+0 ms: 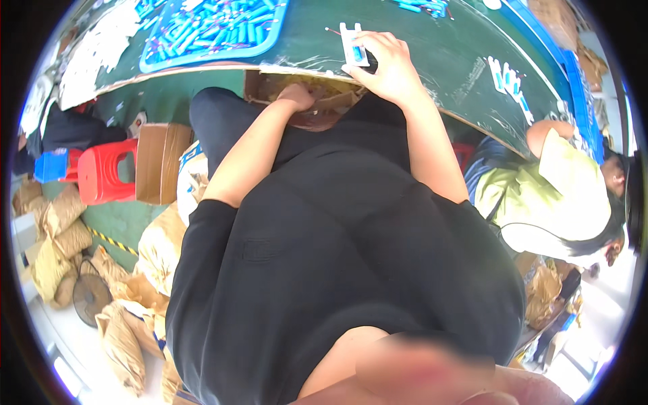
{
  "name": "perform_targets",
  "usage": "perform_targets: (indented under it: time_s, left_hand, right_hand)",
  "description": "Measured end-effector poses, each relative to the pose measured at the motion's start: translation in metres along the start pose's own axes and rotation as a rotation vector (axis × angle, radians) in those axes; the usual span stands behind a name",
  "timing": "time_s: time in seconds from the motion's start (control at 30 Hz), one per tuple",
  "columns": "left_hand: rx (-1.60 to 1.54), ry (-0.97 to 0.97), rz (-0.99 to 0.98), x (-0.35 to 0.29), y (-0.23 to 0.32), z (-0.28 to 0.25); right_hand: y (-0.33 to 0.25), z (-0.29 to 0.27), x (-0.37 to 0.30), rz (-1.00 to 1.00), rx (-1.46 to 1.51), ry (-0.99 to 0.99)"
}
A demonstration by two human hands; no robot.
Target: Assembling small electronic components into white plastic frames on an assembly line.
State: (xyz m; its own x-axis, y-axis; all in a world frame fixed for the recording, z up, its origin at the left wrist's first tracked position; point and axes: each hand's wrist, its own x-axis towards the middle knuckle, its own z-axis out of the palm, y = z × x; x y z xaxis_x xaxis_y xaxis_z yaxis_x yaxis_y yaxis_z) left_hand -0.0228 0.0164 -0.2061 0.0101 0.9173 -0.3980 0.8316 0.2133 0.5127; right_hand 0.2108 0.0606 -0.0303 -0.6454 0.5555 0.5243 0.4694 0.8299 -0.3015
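White casing (347,40): on or just above the surface (310,37), within the right hand's grasp; a blue cylinder (358,54) sits in it, and a thin wire (332,30) pokes out on the side away from that hand.
Right hand (393,67): gripping the casing, the thumb at its near end and the fingers along its right edge.
Left hand (297,98): lower than the right hand and to its left, fingers curled in at the open cardboard box (252,88); whether it has hold of anything cannot be told.
Cardboard box: around and below the left hand, under the edge of the surface, with yellowish contents too unclear to name.
Blue tray (202,63): beyond the left hand and to its left, heaped with blue cylinders.
White pieces (101,54): piled farther left of both hands, past the tray.
Filled casings (511,82): a small group well to the right of the right hand, blue showing in them.
Co-worker (540,192): seated to the right of both hands, in a yellow-green top.
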Motion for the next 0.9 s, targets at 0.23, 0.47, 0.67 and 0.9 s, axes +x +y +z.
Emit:
perform_targets:
  time_s: [0.23, 0.47, 0.67, 0.9]
  left_hand:
    - [0.415, -0.079, 0.092, -0.044, 0.037, 0.01]
    - [0.458, -0.34, 0.128, -0.056, 0.055, -0.003]
    - [-0.765, -0.296, 0.827, -0.17, 0.092, -0.085]
    - [-1.826, -0.404, 0.966, -0.199, 0.116, -0.117]
  right_hand:
    - [0.085, -0.081, -0.052, 0.536, -0.483, -0.079]
    - [0.167, -0.12, -0.09, 0.489, -0.859, 0.167]
    - [0.085, -0.042, -0.045, 0.214, -0.362, 0.136]
    - [0.108, -0.049, -0.052, 0.262, -0.205, 0.129]
